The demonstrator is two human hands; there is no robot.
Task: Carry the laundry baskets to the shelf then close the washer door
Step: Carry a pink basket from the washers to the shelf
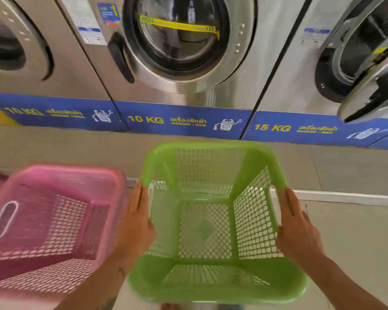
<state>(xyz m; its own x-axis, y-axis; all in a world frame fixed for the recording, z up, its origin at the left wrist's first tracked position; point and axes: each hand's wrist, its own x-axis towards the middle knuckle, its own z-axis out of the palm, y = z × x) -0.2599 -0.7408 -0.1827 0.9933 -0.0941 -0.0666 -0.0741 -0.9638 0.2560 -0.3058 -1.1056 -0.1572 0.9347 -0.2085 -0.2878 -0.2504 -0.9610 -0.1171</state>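
Green plastic basket (213,220), empty, is clasped between both palms in front of the washers: left hand (134,222) and right hand (298,231) flat against its sides. Pink basket (49,224) sits just beside. Carrying looks begun; the open washer door (372,90), far right, waits.

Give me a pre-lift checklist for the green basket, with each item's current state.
1. Left hand on the green basket: ok, pressed against its left side.
2. Right hand on it: ok, against the right side.
3. Basket empty: ok, bare mesh floor.
4. Pink basket out of the way: not ok, close beside the left hand.
5. 15 KG washer door closed: not ok, open.
6. Path to shelf: cannot tell, shelf out of view.
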